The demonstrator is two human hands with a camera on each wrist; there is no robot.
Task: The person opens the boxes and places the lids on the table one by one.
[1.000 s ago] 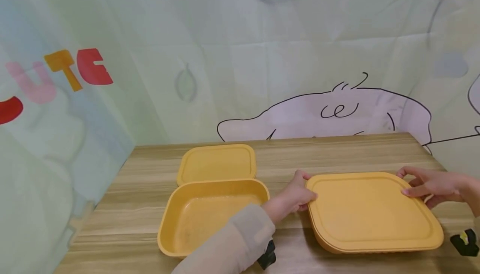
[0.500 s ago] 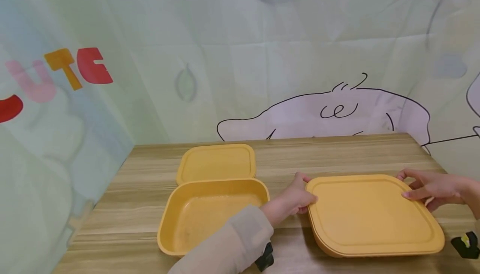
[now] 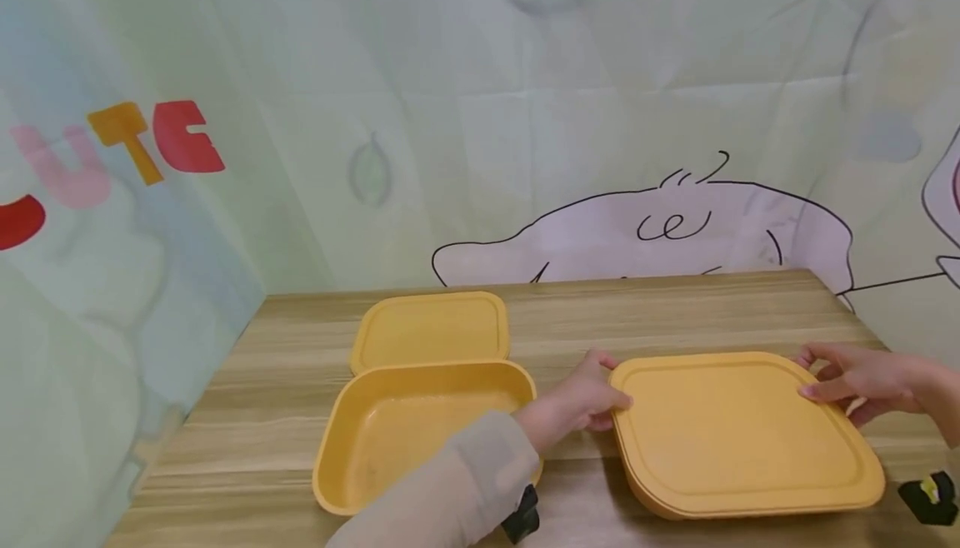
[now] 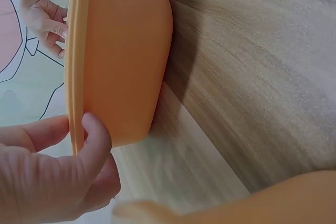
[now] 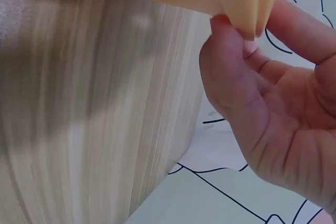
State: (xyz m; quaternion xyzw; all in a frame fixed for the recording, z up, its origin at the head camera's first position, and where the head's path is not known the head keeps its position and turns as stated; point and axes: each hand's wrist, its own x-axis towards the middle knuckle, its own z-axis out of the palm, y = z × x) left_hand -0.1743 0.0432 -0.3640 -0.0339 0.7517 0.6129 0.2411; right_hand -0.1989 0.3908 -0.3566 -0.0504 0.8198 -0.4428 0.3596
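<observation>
A yellow lidded box (image 3: 742, 431) stands at the right of the table, its flat lid lying over the rim all round. My left hand (image 3: 581, 398) pinches lid edge and rim together at the box's left back corner. In the left wrist view, the left thumb (image 4: 94, 140) and fingers lie on either side of that doubled edge. At the right back corner my right hand (image 3: 870, 381) grips the edge, thumb on top and fingers underneath. The right wrist view shows the right hand's fingers (image 5: 226, 66) against the box's underside and rim.
Left of the lidded box stands an open yellow box (image 3: 435, 423), partly covered by my left sleeve (image 3: 465, 477). Behind it lies a smaller yellow lid (image 3: 431, 331). The wooden table (image 3: 600, 315) ends at a printed curtain (image 3: 450, 156).
The lidded box has shifted slightly toward me, with both hands moving along on its edge. The view has tilted a little. The open box and smaller lid stay in place.
</observation>
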